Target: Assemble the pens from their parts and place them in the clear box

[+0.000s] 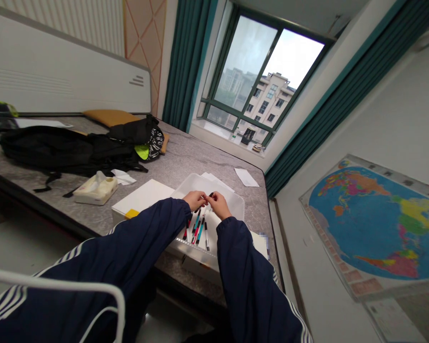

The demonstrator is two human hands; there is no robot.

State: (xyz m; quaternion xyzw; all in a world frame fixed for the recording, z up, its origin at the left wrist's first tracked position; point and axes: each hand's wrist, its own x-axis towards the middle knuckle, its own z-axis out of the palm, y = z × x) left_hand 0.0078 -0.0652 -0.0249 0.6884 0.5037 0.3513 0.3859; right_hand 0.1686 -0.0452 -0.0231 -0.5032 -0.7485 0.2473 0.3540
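Note:
Both hands meet over a translucent plastic bin (238, 207) on the mattress. The fingers of my left hand (196, 200) are pinched together, close against those of my right hand (219, 205), which are pinched too. A small dark item (210, 194) shows between the fingertips; its kind is too small to make out. Below the hands, several pens (199, 231) in red, teal, white and black lie loose in the bin.
A white box (143, 197) with a yellow patch stands left of the bin. Farther left are a tissue pack (96, 189) and a black backpack (67, 150). Paper (246, 177) lies behind. A wall with a world map (372, 219) rises at right; a white rail (57, 282) crosses lower left.

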